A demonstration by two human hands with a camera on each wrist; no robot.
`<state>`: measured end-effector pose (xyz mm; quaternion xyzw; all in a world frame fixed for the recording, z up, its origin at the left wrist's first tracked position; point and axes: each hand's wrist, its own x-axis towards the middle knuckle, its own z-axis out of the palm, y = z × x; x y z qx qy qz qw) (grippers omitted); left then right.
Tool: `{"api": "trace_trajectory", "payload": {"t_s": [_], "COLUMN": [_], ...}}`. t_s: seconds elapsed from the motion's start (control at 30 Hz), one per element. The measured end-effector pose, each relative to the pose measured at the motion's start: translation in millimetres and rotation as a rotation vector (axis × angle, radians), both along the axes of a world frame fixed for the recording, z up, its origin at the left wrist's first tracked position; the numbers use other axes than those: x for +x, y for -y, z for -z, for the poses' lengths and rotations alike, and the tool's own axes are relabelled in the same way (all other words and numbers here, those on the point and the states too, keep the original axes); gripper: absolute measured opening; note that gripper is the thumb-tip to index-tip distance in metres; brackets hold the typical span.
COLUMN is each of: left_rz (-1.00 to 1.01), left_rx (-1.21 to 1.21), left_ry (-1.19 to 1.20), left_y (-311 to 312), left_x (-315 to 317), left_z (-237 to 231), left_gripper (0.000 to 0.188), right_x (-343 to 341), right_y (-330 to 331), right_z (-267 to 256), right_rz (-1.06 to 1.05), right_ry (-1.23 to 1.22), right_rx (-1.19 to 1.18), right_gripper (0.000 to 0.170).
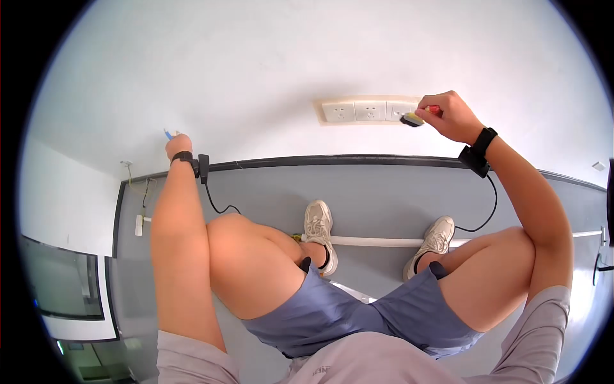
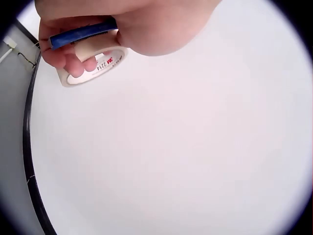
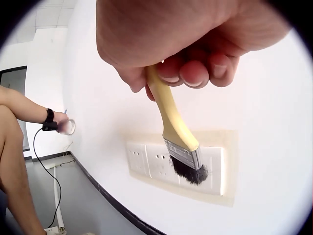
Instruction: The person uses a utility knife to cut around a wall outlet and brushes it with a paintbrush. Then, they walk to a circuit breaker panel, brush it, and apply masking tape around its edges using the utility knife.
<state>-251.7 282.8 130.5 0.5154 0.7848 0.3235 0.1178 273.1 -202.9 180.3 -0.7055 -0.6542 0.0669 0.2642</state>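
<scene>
My right hand (image 1: 453,118) grips a paintbrush (image 3: 171,115) by its yellow wooden handle. The black bristles (image 3: 188,172) point down in front of a row of white wall sockets (image 1: 371,111), overlapping the right-hand one in the right wrist view. Beige masking tape (image 3: 230,178) frames the sockets on the white wall. A bit of red shows at the handle end in the head view. Well to the left, near the wall, my left hand (image 1: 179,146) holds a roll of masking tape (image 2: 93,47) marked 3M 2214, together with a slim blue object (image 2: 83,35) of unclear kind.
A black skirting board (image 1: 320,160) runs along the wall's foot above the grey floor. A white pipe (image 1: 377,242) lies across the floor by my shoes. Black cables hang from both wrist cameras. Thin wires (image 1: 131,176) come out of the wall at the left corner.
</scene>
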Motion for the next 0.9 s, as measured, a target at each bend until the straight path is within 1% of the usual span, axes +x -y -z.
{"api": "trace_trajectory", "payload": {"t_s": [0.07, 0.1, 0.17, 0.2, 0.23, 0.27, 0.3, 0.37, 0.43, 0.5, 0.6, 0.67, 0.7, 0.73, 0.8, 0.83, 0.9], "left_rz": [-0.134, -0.134, -0.25, -0.251, -0.362, -0.417, -0.471, -0.488, -0.503, -0.511, -0.514, -0.491, -0.482, -0.482, -0.473, -0.469, -0.468], "left_rx": [0.015, 0.019, 0.173, 0.173, 0.26, 0.304, 0.35, 0.318, 0.331, 0.351, 0.345, 0.293, 0.283, 0.3, 0.311, 0.327, 0.301], "left_ry": [0.405, 0.408, 0.655, 0.658, 0.703, 0.729, 0.753, 0.659, 0.592, 0.554, 0.593, 0.537, 0.516, 0.521, 0.536, 0.56, 0.527], "left_y": [-1.2, 5.2, 14.5, 13.1, 10.8, 9.5, 11.4, 29.1, 23.8, 24.4, 32.2, 40.9, 37.0, 36.4, 37.8, 39.4, 39.4], "left_x": [-4.8, -4.6, 0.5, 1.5, 3.4, 4.9, 8.0, 18.7, 19.1, 21.5, 30.8, 38.5, 39.3, 40.0, 40.4, 40.3, 39.7], "left_z": [-1.1, -5.5, -12.8, -12.9, -13.2, -13.5, -15.8, -23.5, -17.4, -18.0, -24.9, -28.1, -25.8, -27.6, -29.2, -29.9, -28.5], "left_gripper": [0.043, 0.043, 0.035, 0.035, 0.034, 0.034, 0.035, 0.036, 0.036, 0.035, 0.035, 0.035, 0.036, 0.036, 0.037, 0.037, 0.037], "right_x": [-2.1, -11.6, -14.8, -17.0, -22.5, -28.4, -31.9, -44.0, -50.8, -56.5, -64.7, -66.8, -65.6, -66.1, -62.9, -60.8, -55.1], "right_y": [-8.5, -8.3, -13.9, -18.1, -24.3, -31.0, -37.0, -46.9, -58.9, -69.8, -88.9, -97.9, -100.9, -105.1, -104.2, -103.7, -100.8], "right_z": [8.0, 0.7, 2.3, 3.8, 7.0, 10.0, 9.9, 7.9, 14.5, 15.4, 22.0, 24.5, 25.2, 26.6, 22.6, 21.0, 23.4], "right_rz": [-0.068, -0.052, -0.073, -0.093, -0.12, -0.146, -0.15, -0.166, -0.208, -0.224, -0.234, -0.229, -0.27, -0.257, -0.219, -0.217, -0.236], "right_ry": [-0.01, 0.008, -0.02, -0.047, -0.07, -0.093, -0.111, -0.125, -0.141, -0.149, -0.177, -0.228, -0.151, -0.125, -0.107, -0.101, -0.016], "right_rx": [0.06, 0.0, 0.003, 0.007, 0.037, 0.068, 0.017, 0.036, 0.074, 0.088, 0.094, 0.028, 0.073, 0.084, 0.023, 0.03, 0.048], "right_gripper": [0.02, 0.019, 0.019, 0.019, 0.02, 0.021, 0.024, 0.025, 0.027, 0.027, 0.027, 0.027, 0.027, 0.026, 0.027, 0.027, 0.028]}}
